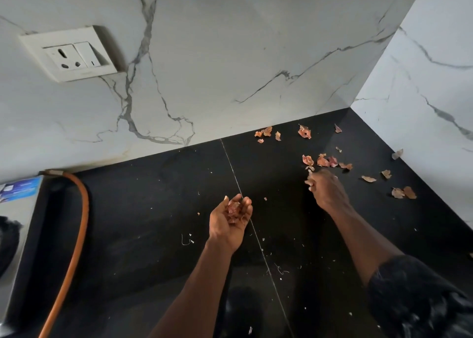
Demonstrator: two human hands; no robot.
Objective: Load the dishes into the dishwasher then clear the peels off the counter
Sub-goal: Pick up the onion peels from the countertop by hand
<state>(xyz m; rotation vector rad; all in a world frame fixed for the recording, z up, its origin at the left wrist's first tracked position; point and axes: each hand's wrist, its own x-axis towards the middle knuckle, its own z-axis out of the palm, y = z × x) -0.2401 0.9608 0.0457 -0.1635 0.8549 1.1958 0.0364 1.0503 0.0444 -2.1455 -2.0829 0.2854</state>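
**Reddish peels half gathered off the black counter**

Cupped palm-up over the seam of the black polished stone counter [153,209], the left hand [230,220] curls its fingers round a small heap of reddish papery onion peels [233,209]. The right hand [326,190] reaches farther out, knuckles up, its fingertips [310,183] bunched low at the counter. Whether a scrap is pinched between them cannot be told, since the pale spots there may be nails or peel.

Just beyond those fingertips, toward the back wall, lies the nearest cluster of loose peels [325,161], strung left to right across the line of reach. A second group [404,193] sits to the right of the right hand, near the side wall. A back row [304,132] lies at the foot of the white grey-veined marble wall [230,56].

All the loose peel lies on the right hand's side, away from the left. I judge the right hand to be the picker and the left the holder. The next pick looks like a short forward reach, then a carry leftward to the cupped palm. Small pale crumbs [263,239] dot the near counter.

At the far left an orange rubber hose [79,230] runs beside a steel appliance [23,209], and a white socket plate [69,53] is set in the wall. No dishes or dishwasher are in view.
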